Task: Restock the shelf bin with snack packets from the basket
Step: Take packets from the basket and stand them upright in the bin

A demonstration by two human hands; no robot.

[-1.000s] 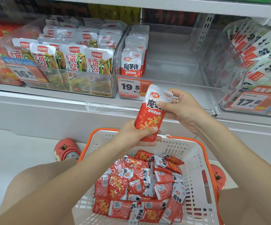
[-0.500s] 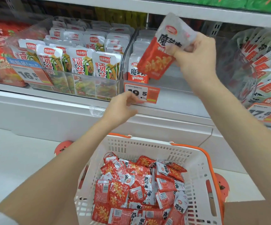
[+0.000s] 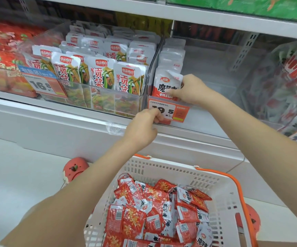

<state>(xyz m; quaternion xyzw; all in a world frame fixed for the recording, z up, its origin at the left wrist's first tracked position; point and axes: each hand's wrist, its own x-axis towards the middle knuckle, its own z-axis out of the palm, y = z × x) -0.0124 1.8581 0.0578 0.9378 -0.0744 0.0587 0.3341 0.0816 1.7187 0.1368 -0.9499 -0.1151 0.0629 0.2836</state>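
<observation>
Head view: right hand [image 3: 191, 90] grip pinches "魔芋爽" packet [image 3: 166, 86]; left hand [image 3: 142, 125] pinches "19.5" tag [image 3: 173, 112].

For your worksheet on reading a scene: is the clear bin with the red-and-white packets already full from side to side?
No. The clear bin holds only one row of packets along its left wall; the rest is bare.

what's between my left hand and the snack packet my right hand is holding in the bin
In the head view, the orange price tag on the clear bin front lies between the left hand and the snack packet gripped by the right hand.
</observation>
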